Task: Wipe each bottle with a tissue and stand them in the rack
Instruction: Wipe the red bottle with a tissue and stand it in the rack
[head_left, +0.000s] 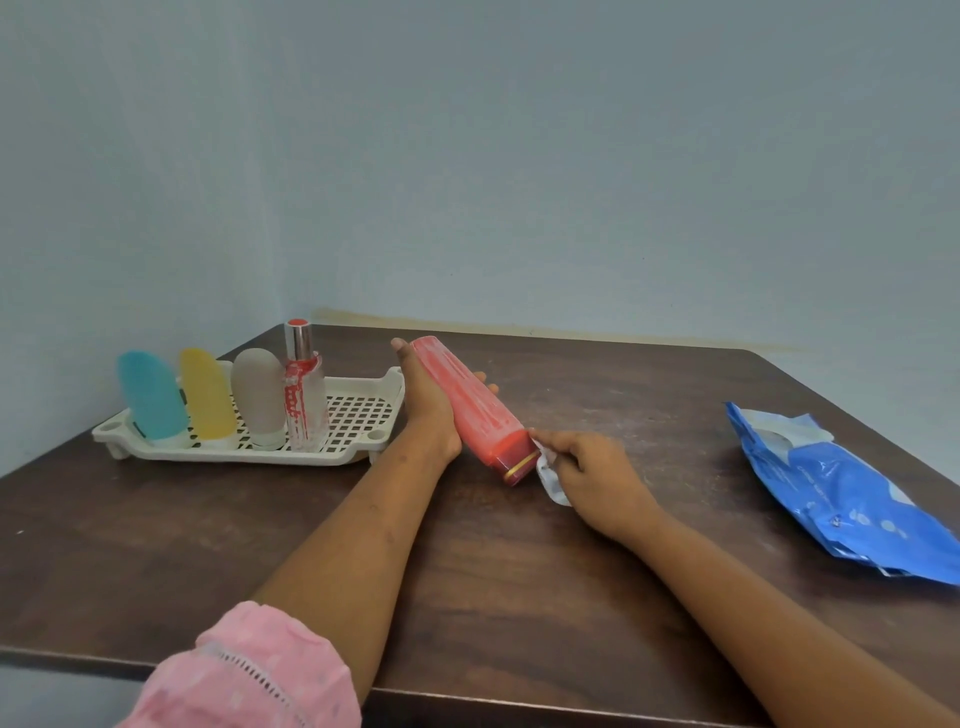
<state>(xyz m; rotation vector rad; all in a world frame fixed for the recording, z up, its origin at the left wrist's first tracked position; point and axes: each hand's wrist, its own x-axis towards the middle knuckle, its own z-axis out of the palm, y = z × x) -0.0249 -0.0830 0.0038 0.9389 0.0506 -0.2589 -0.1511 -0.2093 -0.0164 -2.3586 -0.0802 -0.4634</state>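
My left hand grips a long red bottle, tilted with its cap end low and toward me. At the red cap, my right hand pinches a crumpled white tissue against the bottle. To the left on the table, a cream plastic rack holds several upright bottles: a blue one, a yellow one, a grey one and a clear spray bottle with red print and a silver cap.
A blue tissue pack lies on the right side of the dark wooden table, its flap open. The rack's right half has unfilled grid. Pale walls meet in a corner behind the table.
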